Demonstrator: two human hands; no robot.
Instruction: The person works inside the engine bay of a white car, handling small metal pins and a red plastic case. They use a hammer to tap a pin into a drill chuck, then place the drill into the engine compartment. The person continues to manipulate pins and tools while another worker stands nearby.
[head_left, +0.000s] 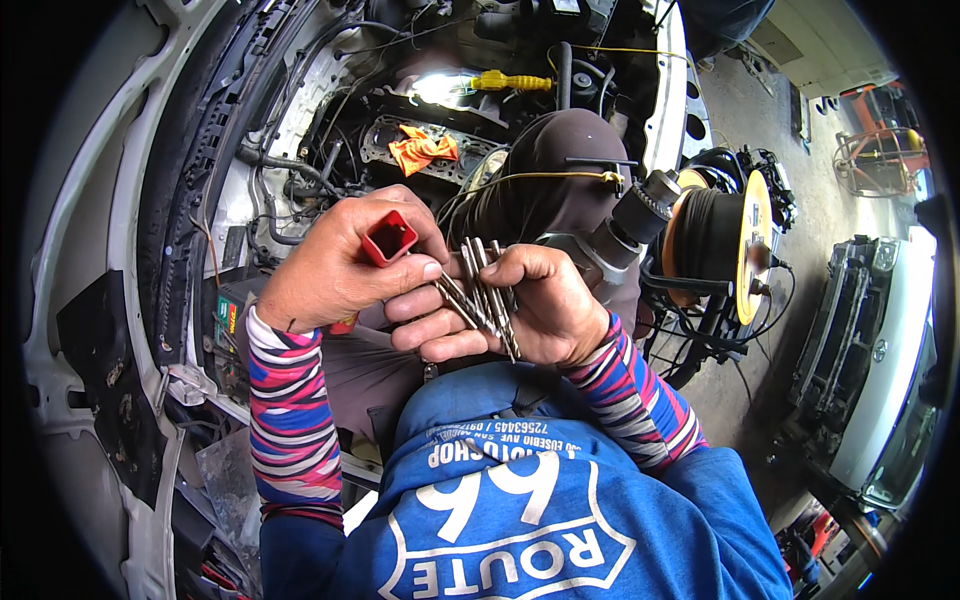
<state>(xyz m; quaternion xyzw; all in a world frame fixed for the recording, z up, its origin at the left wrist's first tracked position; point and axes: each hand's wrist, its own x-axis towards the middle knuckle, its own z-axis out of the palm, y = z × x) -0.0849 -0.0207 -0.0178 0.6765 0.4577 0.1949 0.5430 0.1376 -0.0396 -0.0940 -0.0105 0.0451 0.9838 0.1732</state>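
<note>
My left hand (pixel 340 265) is closed around an upright red plastic case (pixel 390 238), its open square end facing up. Just to the right, my right hand (pixel 550 310) cradles several loose metal drill bits (pixel 485 295) in its palm and curled fingers, with the thumb over them. Some bits lean toward the case, partly behind my left thumb. A power drill with a large metal chuck (pixel 640 212) rests against my dark-trousered leg (pixel 555 150), beyond my right hand. A black T-shaped key on a yellow cord (pixel 540 175) lies across the leg near the chuck.
An open engine bay surrounds me, holding an orange rag (pixel 420 150) and a lit yellow work light (pixel 505 80). A cable reel (pixel 750 245) on a black stand is at my right. Further right, a white car front (pixel 880 370) lies near the floor. Car bodywork (pixel 140 200) borders the left.
</note>
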